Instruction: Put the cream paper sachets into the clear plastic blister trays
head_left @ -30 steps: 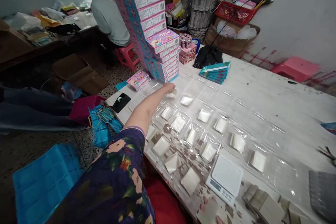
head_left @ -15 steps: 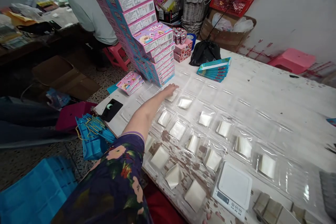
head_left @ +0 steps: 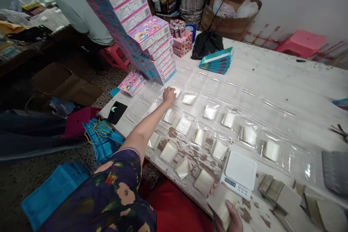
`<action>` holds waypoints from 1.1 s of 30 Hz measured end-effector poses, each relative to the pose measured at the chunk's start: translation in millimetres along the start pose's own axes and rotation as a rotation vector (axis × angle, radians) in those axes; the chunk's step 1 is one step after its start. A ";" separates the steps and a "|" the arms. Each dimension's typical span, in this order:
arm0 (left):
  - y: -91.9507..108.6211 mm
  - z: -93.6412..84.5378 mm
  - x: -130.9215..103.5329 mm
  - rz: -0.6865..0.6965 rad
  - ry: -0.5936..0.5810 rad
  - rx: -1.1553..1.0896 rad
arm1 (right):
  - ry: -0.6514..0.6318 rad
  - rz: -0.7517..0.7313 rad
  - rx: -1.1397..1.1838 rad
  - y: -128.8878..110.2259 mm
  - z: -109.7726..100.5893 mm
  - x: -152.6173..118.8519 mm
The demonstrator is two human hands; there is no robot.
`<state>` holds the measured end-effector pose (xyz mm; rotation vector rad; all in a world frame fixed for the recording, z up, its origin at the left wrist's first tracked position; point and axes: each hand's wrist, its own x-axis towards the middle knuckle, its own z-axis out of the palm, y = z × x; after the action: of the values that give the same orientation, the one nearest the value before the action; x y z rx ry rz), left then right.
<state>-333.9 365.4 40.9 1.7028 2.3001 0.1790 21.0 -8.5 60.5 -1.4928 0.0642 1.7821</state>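
2 hands at work: left hand (head_left: 169,95) stretched far across the table (head_left: 272,83), right hand (head_left: 233,219) kept at the near edge.
Left hand state: fingers curled loosely over a white packet (head_left: 176,92) at the far left end of the rows; whether it pinches the packet or only presses on it, I cannot tell.
Packet from left hand: touching the fingertips, just to their right and slightly farther off, inside a cell of the clear blister trays (head_left: 217,90).
Packet axis: nearly square, lying flat, so no clear long axis; its edges follow the tray rows, which slant from far left to near right.
Left arm axis: forearm runs from near, at the floral sleeve (head_left: 114,195), up and away to the far left.
Right hand state: grasping a stack of white packets (head_left: 220,203), thumb on top, the stack tilted with one corner toward the scale.
Stack from left hand: well apart, near and right; the right hand is much the nearer one to it.
Beside the right hand: small white scale (head_left: 239,172) just beyond the stack, grey cards (head_left: 282,199) to its right.
Filled cells: 3 slanting rows of packets between the 2 hands.
Beyond the left hand: tall stack of pink and blue boxes (head_left: 146,40), then teal boxes (head_left: 216,61) and a black bag (head_left: 206,44) farther right.
Off the table, left: a black phone (head_left: 116,111) on the table corner, blue bags (head_left: 102,136) on the floor, another person (head_left: 78,11) seated far off.
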 end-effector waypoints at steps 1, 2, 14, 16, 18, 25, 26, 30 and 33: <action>12.6 -0.4 -22.9 0.050 -0.030 -0.090 | 0.003 -0.009 0.058 -2.8 12.5 6.1; 27.3 0.3 -51.9 0.125 -0.097 -0.201 | 0.030 -0.039 0.100 -7.0 25.2 10.2; 152.1 4.0 -322.1 0.336 -0.884 -0.896 | -0.031 -0.506 -0.009 -69.5 40.3 -6.7; 162.2 6.7 -326.3 0.261 -0.963 -0.983 | -0.048 -0.493 -0.058 -74.5 24.5 -10.2; 171.2 8.8 -334.0 0.191 -0.996 -1.061 | -0.082 -0.491 -0.096 -80.2 8.7 -13.5; 206.9 12.2 -371.7 0.056 -0.998 -1.110 | -0.158 -0.480 -0.147 -98.1 -41.2 -30.0; 211.8 13.1 -375.9 0.054 -0.997 -1.116 | -0.164 -0.478 -0.150 -100.3 -47.1 -32.1; 228.0 20.9 -392.3 0.071 -0.963 -1.091 | -0.154 -0.478 -0.177 -108.0 -66.5 -36.9; 236.4 29.5 -405.2 0.126 -0.853 -1.026 | -0.152 -0.468 -0.174 -111.4 -78.0 -36.6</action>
<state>1.2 48.8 132.4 1.0409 1.1260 0.4498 149.2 9.1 116.0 -1.3471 -0.4900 1.5359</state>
